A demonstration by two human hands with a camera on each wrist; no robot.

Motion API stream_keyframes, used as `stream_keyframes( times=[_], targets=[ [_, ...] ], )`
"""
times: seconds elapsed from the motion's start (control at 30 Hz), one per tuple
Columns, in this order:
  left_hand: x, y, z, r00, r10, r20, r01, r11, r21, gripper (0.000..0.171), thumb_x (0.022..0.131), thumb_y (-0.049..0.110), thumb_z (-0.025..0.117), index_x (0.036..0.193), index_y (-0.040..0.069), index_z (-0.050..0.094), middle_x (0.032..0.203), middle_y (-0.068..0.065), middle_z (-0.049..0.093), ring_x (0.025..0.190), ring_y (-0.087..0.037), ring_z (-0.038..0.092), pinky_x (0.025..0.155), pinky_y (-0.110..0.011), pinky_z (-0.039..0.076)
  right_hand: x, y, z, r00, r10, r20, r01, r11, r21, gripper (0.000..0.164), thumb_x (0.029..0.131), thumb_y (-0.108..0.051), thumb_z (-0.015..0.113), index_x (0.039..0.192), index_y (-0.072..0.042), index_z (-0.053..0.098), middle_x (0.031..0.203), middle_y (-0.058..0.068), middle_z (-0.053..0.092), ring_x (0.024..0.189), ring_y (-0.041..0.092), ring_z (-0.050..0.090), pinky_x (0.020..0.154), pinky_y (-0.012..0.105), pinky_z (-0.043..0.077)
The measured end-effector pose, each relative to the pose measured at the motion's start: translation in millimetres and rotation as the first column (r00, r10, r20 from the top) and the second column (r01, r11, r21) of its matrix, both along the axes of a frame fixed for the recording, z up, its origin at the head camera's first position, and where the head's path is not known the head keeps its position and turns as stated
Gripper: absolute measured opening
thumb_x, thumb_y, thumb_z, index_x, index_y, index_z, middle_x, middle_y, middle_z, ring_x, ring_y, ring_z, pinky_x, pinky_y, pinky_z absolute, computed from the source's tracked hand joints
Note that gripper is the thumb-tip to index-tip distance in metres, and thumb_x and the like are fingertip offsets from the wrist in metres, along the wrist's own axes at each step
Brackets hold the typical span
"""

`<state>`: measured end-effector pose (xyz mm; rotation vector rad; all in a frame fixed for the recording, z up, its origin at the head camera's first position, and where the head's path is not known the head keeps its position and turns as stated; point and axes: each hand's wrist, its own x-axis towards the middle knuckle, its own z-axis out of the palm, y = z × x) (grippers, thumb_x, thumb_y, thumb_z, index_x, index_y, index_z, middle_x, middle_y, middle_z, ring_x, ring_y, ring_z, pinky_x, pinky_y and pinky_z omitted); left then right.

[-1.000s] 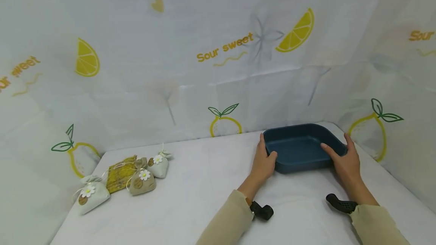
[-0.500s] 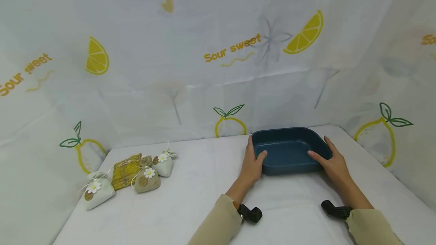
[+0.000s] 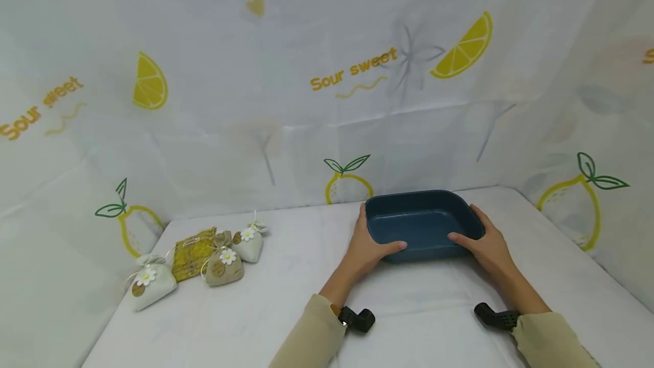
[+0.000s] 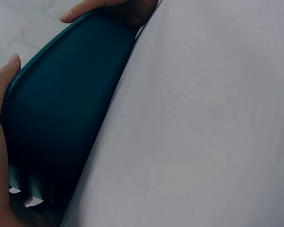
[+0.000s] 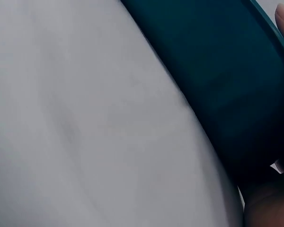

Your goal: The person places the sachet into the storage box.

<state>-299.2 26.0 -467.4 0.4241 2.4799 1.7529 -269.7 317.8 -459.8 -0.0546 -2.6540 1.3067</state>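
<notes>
**Two-handed grip, long axis crosswise**

Fingers of the left hand (image 3: 364, 247) and right hand (image 3: 489, 247) are gripping opposite short ends of a smooth dark-blue, rounded-rectangular dish (image 3: 421, 227), which is lying between them, long axis running left–right, neither hand nearer. It is occupying the back right of the white cloth-covered surface (image 3: 296, 305); base contact unclear. Small white, beige and yellow fabric sachets (image 3: 232, 272) are lying well leftward.

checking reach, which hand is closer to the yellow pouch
Left. The left hand holds the blue dish well right of the yellow pouch; the right hand, at the dish's opposite end, is farther right.
</notes>
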Motion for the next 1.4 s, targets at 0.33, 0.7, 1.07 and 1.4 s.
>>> stream_keyframes(
  times=[0.33,0.7,1.07,1.4],
  targets=[
    [-3.2,-38.5,2.1,1.000,-0.012,0.018,0.013,0.999,-0.047,0.128,0.077,0.049,0.085,0.162,0.034,-0.008,0.172,0.003,0.005,0.159,-0.024,0.012,0.124,-0.059,0.024,-3.0,-29.2,-2.2,0.997,0.076,0.021,-0.077,0.995,0.069,0.114,0.086,-0.047,0.076,0.164,-0.010,0.001,0.166,0.033,0.010,0.147,0.061,0.017,0.109,0.078,0.024],
    [-8.5,-79.1,-2.5,1.000,0.017,0.014,-0.016,0.999,-0.044,0.128,0.076,0.052,0.085,0.164,0.031,-0.006,0.172,0.002,0.006,0.160,-0.025,0.010,0.124,-0.061,0.021,-10.2,-68.6,-2.4,0.996,0.086,0.036,-0.087,0.996,0.029,0.115,0.086,-0.049,0.076,0.164,-0.013,0.001,0.166,0.030,0.013,0.149,0.057,0.019,0.112,0.075,0.025],
    [-1.1,-121.2,-1.8,0.995,0.094,0.016,-0.092,0.992,-0.083,0.128,0.073,0.060,0.084,0.165,0.027,0.001,0.172,0.001,0.010,0.158,-0.027,0.016,0.123,-0.059,0.027,-14.3,-109.6,-3.7,0.994,0.106,0.028,-0.106,0.994,-0.015,0.114,0.085,-0.048,0.078,0.164,-0.013,0.003,0.168,0.026,0.015,0.150,0.054,0.020,0.114,0.073,0.026],
    [-0.8,-158.3,1.3,0.995,0.103,-0.010,-0.103,0.989,-0.101,0.125,0.077,0.058,0.083,0.165,0.024,0.001,0.172,-0.001,0.008,0.158,-0.031,0.019,0.122,-0.058,0.028,-19.3,-142.5,-0.8,0.989,0.148,0.006,-0.148,0.989,0.010,0.116,0.084,-0.051,0.078,0.164,-0.011,0.005,0.167,0.026,0.020,0.150,0.051,0.026,0.115,0.069,0.031]
  ],
)
